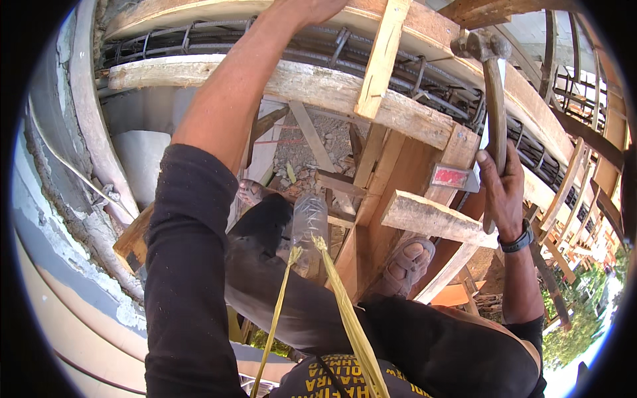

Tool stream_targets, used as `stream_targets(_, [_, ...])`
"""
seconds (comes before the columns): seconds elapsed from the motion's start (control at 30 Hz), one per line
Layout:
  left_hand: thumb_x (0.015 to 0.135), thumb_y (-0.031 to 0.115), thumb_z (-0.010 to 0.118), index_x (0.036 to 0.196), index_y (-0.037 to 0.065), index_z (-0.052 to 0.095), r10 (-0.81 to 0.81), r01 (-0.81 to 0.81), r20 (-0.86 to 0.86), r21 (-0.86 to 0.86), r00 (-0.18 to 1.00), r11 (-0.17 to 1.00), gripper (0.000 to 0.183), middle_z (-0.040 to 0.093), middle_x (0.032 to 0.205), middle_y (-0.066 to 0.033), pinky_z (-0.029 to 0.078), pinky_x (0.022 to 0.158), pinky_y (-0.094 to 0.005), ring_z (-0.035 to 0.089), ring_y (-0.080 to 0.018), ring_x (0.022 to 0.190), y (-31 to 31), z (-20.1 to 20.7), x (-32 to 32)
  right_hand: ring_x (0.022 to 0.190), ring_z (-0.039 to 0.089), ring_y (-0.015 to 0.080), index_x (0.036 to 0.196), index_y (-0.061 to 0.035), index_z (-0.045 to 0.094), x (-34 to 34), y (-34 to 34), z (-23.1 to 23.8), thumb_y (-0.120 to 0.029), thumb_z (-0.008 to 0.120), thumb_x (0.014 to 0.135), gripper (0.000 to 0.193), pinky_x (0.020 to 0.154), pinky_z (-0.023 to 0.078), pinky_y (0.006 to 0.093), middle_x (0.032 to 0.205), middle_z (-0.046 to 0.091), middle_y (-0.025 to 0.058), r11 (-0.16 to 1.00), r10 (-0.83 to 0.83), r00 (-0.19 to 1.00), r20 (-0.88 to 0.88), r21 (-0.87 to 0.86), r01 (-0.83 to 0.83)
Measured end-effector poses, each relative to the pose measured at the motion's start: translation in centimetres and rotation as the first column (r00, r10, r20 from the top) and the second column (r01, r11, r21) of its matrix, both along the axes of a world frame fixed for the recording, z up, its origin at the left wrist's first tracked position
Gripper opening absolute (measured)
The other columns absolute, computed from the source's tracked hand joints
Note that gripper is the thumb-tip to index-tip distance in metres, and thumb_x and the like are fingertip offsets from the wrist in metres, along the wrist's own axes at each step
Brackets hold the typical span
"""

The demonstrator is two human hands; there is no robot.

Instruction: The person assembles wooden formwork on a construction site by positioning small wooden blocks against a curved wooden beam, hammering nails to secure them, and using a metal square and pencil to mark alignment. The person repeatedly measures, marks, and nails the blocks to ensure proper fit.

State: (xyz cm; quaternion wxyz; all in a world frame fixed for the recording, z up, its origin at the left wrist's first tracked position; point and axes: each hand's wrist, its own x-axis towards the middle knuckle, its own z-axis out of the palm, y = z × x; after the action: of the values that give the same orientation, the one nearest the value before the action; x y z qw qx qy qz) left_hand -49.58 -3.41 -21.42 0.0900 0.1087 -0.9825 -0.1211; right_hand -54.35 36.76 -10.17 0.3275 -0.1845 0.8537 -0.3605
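Note:
My right hand (503, 192) is closed around the wooden handle of a hammer (494, 99), its metal head pointing up and away. The same hand also holds a try square, whose thin metal blade runs behind the hammer handle and whose stock (451, 176) has a red face. My left arm stretches far forward, with my left hand (310, 9) at the top edge by the far formwork board (424, 30). Its fingers are mostly cut off by the frame. A short wooden batten (383, 60) lies across the two formwork boards, to the right of that hand.
Steel rebar (335, 50) runs in the trough between the far board and the near board (312, 83). My sandalled foot (407, 262) rests among timbers above rubble (318, 142). A clear plastic bottle (310, 222) and yellow straps (348, 312) hang before me. A rough wall (79, 159) stands left.

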Motion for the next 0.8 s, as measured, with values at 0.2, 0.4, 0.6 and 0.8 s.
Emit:
stream_targets(0.2, [0.102,0.040,0.044,0.118,0.006,0.067,-0.180,0.184,0.039,-0.127,0.983,0.975,0.044,0.065,0.125,-0.0173,0.039,0.103,-0.0525,0.057,-0.0400,0.117,-2.7,-1.4,-0.8,0.070,0.047,0.0089,0.108,-0.0011,0.061,-3.2,1.5,-1.5,-0.037,0.068,0.099,0.037,0.061,0.041,0.0266,0.077,0.055,0.0004,0.999,-0.006,1.000,-0.014,-0.053,0.005])
stream_targets(0.4, [0.101,0.045,0.042,0.126,0.008,0.066,0.057,-0.042,0.155,-0.093,0.986,0.995,0.051,0.066,0.125,-0.0192,0.038,0.105,-0.0532,0.059,-0.0393,0.119,-2.4,-1.4,-1.8,0.082,0.055,0.0127,0.114,-0.0031,0.062,-5.6,1.9,-3.5,-0.041,0.063,0.102,0.039,0.078,0.046,0.0296,0.088,0.061,0.0031,0.996,0.052,0.996,-0.078,-0.067,-0.057])
stream_targets(0.6, [0.102,0.041,0.041,0.127,0.012,0.064,0.029,-0.004,0.172,-0.144,0.985,0.990,0.045,0.065,0.125,-0.0169,0.039,0.102,-0.0551,0.058,-0.0391,0.118,-2.6,-1.0,-2.1,0.080,0.059,0.0115,0.113,-0.0026,0.065,-6.5,2.8,-5.4,-0.045,0.063,0.100,0.044,0.072,0.048,0.0287,0.086,0.068,0.0051,0.985,0.119,0.986,-0.118,-0.115,-0.132])
stream_targets(0.8, [0.101,0.029,0.045,0.113,0.011,0.066,-0.125,0.161,0.114,-0.420,0.986,0.893,0.031,0.064,0.111,-0.0120,0.043,0.090,-0.0533,0.060,-0.0339,0.107,-3.1,-2.7,-0.8,0.081,0.061,0.0135,0.121,-0.0009,0.062,-5.7,2.4,-5.1,-0.042,0.065,0.100,0.046,0.074,0.049,0.0289,0.089,0.069,0.0067,0.986,0.093,0.994,-0.060,-0.133,-0.101])
